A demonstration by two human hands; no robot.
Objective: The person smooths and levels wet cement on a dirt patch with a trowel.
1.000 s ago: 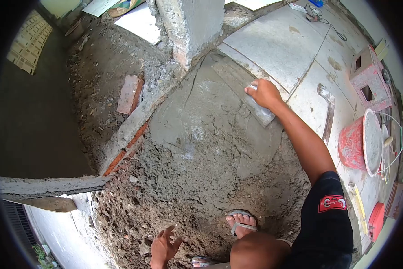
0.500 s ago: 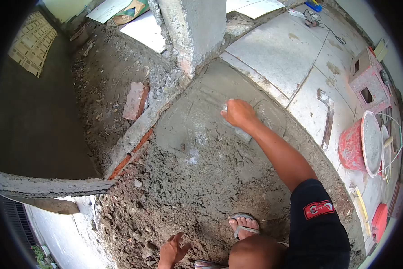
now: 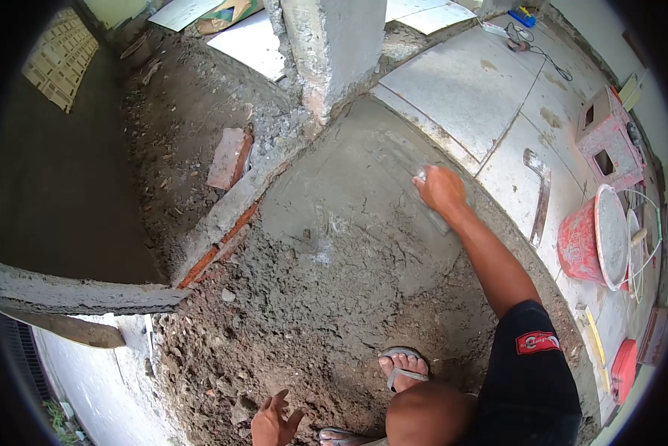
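My right hand (image 3: 442,191) is closed round the handle of a flat trowel (image 3: 428,213), whose blade lies on the smoothed grey mortar (image 3: 326,178) near its right edge. The hand hides most of the tool. Below the smooth part, the mortar turns rough and lumpy (image 3: 312,282). At the bottom, my left hand (image 3: 276,422) hangs over brown soil and rubble with its fingers apart and nothing in them. A sandalled foot (image 3: 405,368) stands on the soil beside the rough mortar.
A concrete pillar (image 3: 334,52) stands at the top. At the right are a red bucket (image 3: 583,241), a pink box (image 3: 609,141), a flat metal bar (image 3: 544,193) and a red lid (image 3: 624,369). A brick (image 3: 230,157) lies left beyond the low concrete edge (image 3: 222,219).
My right hand has moved right across the mortar with the trowel. My left hand has shifted slightly left and down, its fingers still apart. The view has shifted slightly.
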